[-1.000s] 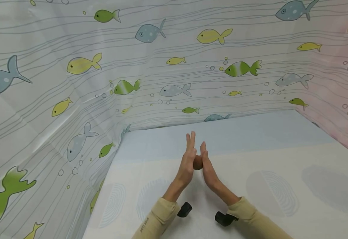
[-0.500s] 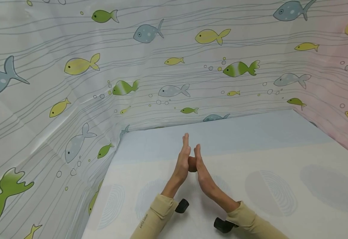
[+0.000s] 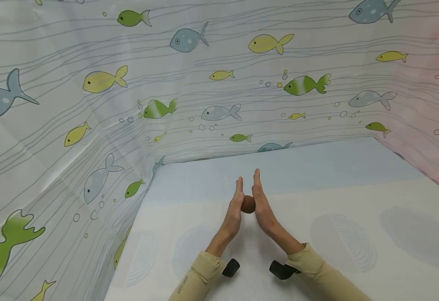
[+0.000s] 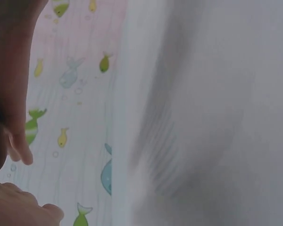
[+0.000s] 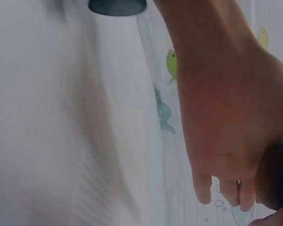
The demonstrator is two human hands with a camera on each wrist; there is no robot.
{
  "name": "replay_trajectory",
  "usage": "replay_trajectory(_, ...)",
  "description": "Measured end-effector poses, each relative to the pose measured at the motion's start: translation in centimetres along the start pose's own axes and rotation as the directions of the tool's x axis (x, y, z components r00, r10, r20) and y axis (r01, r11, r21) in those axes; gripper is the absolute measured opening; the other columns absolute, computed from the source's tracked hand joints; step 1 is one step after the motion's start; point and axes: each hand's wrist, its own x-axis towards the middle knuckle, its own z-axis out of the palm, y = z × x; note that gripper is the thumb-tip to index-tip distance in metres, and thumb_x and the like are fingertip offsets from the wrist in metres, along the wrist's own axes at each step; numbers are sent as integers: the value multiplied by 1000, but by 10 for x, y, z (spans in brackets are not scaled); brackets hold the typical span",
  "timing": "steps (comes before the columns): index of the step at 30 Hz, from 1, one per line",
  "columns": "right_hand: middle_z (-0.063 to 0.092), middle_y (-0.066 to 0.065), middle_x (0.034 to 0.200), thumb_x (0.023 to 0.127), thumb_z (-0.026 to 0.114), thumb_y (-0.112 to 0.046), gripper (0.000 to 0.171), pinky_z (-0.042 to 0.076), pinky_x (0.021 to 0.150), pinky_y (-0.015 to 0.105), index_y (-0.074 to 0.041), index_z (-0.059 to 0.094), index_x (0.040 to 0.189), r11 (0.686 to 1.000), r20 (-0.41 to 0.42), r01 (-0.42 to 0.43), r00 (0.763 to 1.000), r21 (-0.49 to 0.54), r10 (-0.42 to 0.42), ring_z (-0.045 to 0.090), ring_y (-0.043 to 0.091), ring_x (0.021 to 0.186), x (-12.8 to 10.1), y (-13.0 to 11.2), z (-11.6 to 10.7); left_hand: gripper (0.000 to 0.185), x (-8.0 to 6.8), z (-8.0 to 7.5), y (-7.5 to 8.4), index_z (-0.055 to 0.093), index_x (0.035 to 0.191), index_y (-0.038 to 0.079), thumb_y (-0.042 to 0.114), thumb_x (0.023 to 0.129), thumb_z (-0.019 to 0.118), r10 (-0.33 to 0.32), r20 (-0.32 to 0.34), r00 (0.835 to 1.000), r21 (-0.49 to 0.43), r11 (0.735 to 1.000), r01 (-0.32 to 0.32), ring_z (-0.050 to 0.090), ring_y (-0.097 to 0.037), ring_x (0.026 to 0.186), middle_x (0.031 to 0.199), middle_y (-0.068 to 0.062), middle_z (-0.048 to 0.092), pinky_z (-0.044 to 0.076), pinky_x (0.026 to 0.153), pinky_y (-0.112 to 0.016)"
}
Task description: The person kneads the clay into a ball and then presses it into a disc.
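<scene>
Pressing flat, left hand (image 3: 235, 207) and right hand (image 3: 262, 205) sandwich brown ball (image 3: 247, 204).

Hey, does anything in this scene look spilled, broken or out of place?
Nothing stands out. The left hand and right hand press a small brown ball between flat palms above the table, which shows no spill or damage.

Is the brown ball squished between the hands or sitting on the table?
Between the hands. The brown ball is pressed between the flat palms of the left hand and right hand, fingers straight, above the table.
</scene>
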Motion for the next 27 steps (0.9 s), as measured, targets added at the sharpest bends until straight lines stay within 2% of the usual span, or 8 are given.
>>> replay_trajectory(6, -13, 4, 165, 108, 10, -39, 61, -2, 120, 54, -11, -11, 158, 1000, -48, 8, 999, -9, -8, -10, 23, 152, 15, 3, -11, 64, -8, 13, 3, -5, 159, 10, 39, 106, 16, 9, 42, 999, -21, 1000, -8, -7, -15, 152, 166, 2, -4, 2, 121, -50)
replay_trajectory(13, -13, 9, 165, 108, 10, -40, 62, -1, 120, 56, -10, -10, 158, 999, -60, -2, 998, -34, 0, -11, 26, 152, 17, 12, -16, 66, -13, 19, 14, -6, 159, 13, 42, 105, 19, 16, 32, 999, -16, 1000, -15, -8, -14, 151, 165, 4, -5, 2, 121, -52)
replay_trajectory(20, -13, 8, 165, 109, 9, -34, 58, -2, 119, 57, -10, -9, 158, 1000, -21, -22, 1000, -3, 22, -13, 25, 152, 9, 21, -9, 66, -12, 15, 22, -1, 159, 11, 41, 104, 19, 61, -17, 998, 11, 998, -61, -9, -15, 152, 166, 0, -7, 0, 120, -53)
replay_trajectory(24, -14, 7, 165, 109, 7, -31, 56, -2, 118, 60, -9, -9, 158, 999, 24, -39, 999, 8, 39, -14, 27, 151, 1, 25, -2, 65, -7, 8, 31, 3, 160, 11, 40, 104, 19, 107, -57, 993, 38, 994, -105, -8, -14, 152, 166, 4, -3, 0, 120, -53)
replay_trajectory(27, -14, 5, 165, 109, 5, -31, 55, -4, 116, 63, -13, -11, 158, 999, 63, -52, 997, 16, 51, -14, 28, 151, -5, 26, 4, 65, -1, 3, 38, 5, 160, 12, 40, 103, 20, 143, -77, 987, 51, 989, -139, -8, -14, 152, 166, 5, -2, -1, 120, -54)
